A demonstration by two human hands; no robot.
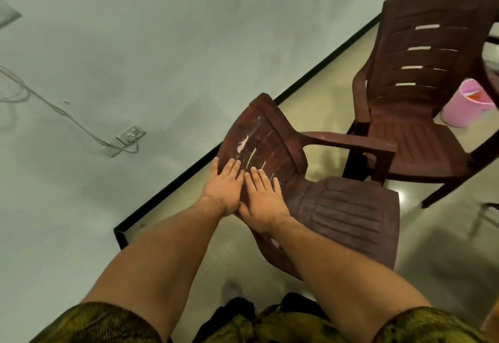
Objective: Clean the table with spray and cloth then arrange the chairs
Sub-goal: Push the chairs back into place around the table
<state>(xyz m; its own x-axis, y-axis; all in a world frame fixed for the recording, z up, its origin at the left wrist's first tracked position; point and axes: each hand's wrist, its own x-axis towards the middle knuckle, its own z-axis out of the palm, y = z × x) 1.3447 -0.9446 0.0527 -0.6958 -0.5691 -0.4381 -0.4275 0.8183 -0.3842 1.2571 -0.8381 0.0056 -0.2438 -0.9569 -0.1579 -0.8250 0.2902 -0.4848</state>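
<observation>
left hand [225,186] and right hand [263,198] lie flat, fingers straight, gripping nothing, on the near chair's backrest [259,137]; push evenly so it slides without twisting.

Floor [318,94]: pale glossy tile with patches of light glare. Two brown plastic armchairs on it, the near chair [351,207] and the far chair [415,72], just beside each other; near one's legs mostly hidden. Pink bucket [467,105] stands on floor beyond far chair. Black skirting [324,59] edges floor along wall.
</observation>
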